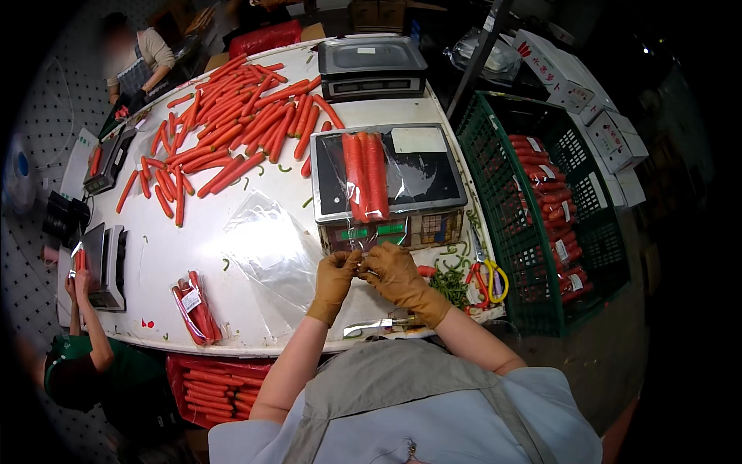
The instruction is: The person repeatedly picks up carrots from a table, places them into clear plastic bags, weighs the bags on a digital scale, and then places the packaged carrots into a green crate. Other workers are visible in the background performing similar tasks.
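Note:
Several carrots in a clear plastic bag (pixel 365 177) lie on the dark platform of a digital weighing scale (pixel 324 168). The bag's open end reaches toward me over the lit green display. My left hand (pixel 336 284), in a tan glove, pinches that end of the plastic. Close beside it my right hand (pixel 403 281), gloved alike, grips the same end, fingertips nearly touching the left ones. Left of my hands, flat clear bags (pixel 272 249) lie on the white table (pixel 162 249). A knife (pixel 371 327) rests near the table's front edge, below my right hand.
Loose carrots (pixel 232 116) cover the far left; a second scale (pixel 371 58) stands behind. Green trimmings (pixel 452 284) and yellow-handled scissors (pixel 495 281) lie right. A green crate (pixel 504 232) holds bagged carrots. One labelled bag of carrots (pixel 197 307) lies front left; co-workers (pixel 95 359) are at left.

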`<state>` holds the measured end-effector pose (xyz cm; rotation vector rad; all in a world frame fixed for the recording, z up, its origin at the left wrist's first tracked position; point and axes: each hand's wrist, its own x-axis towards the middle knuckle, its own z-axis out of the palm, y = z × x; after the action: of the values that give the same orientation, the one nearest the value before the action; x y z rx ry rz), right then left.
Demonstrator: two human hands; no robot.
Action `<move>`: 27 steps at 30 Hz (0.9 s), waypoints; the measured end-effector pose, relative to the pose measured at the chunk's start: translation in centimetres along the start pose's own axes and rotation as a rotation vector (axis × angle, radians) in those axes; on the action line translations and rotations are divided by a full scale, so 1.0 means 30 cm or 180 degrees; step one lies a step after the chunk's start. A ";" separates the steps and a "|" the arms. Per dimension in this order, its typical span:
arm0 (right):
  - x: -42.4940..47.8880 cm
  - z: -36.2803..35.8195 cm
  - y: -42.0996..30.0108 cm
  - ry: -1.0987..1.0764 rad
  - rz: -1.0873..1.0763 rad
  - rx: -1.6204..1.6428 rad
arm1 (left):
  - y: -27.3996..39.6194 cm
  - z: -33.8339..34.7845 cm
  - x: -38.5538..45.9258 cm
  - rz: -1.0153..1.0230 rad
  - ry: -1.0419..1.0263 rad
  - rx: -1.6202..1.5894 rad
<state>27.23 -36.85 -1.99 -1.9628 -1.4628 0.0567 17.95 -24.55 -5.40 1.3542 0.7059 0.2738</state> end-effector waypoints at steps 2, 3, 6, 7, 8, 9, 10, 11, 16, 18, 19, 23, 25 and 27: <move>-0.032 -0.030 -0.001 0.0050 -0.0040 0.0224 | -0.001 0.006 -0.002 -0.0013 -0.0006 -0.0010; -0.056 -0.055 -0.003 0.0070 -0.0080 0.0331 | -0.003 0.001 -0.005 -0.0004 0.0046 -0.0080; -0.239 -0.187 0.037 -0.0612 0.0678 0.0373 | -0.011 -0.033 -0.002 -0.0077 0.0018 -0.0188; -0.340 -0.228 0.072 -0.0753 0.1037 0.0439 | -0.007 -0.044 -0.005 -0.0085 -0.0034 -0.0248; -0.447 -0.271 0.093 -0.0941 0.1975 0.0531 | -0.002 -0.053 -0.011 -0.0089 -0.0076 -0.0306; -0.578 -0.296 0.161 -0.1815 0.2599 -0.0386 | -0.003 -0.061 -0.016 -0.0098 -0.0128 -0.0366; -0.673 -0.333 0.183 -0.2979 0.2778 -0.1383 | -0.016 -0.077 -0.012 -0.0117 -0.0171 -0.0272; -0.694 -0.350 0.178 -0.2879 0.2881 -0.1062 | -0.018 -0.083 -0.015 -0.0157 -0.0110 -0.0341; -0.414 -0.361 0.044 -0.0556 0.3159 -0.0270 | -0.081 -0.116 0.031 0.1098 0.0802 0.0611; -0.336 -0.248 0.127 0.0643 0.2209 -0.0302 | -0.049 -0.105 0.047 0.2201 0.1004 0.1498; -0.261 -0.214 0.143 0.0922 0.1362 -0.0592 | -0.025 -0.108 0.052 0.2627 0.0760 0.2031; -0.095 -0.162 0.224 0.0484 -0.0657 -0.0727 | 0.057 -0.153 0.094 0.3625 -0.0177 0.3110; -0.058 -0.153 0.257 0.0394 -0.0496 -0.0258 | 0.088 -0.166 0.108 0.3581 -0.0435 0.3137; -0.034 -0.158 0.270 0.0214 0.0000 0.0517 | 0.104 -0.153 0.120 0.3203 -0.0343 0.2516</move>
<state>35.56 -41.17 -3.07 -1.8168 -1.3712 0.1053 18.60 -18.18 -3.75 2.4060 -0.0584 0.7570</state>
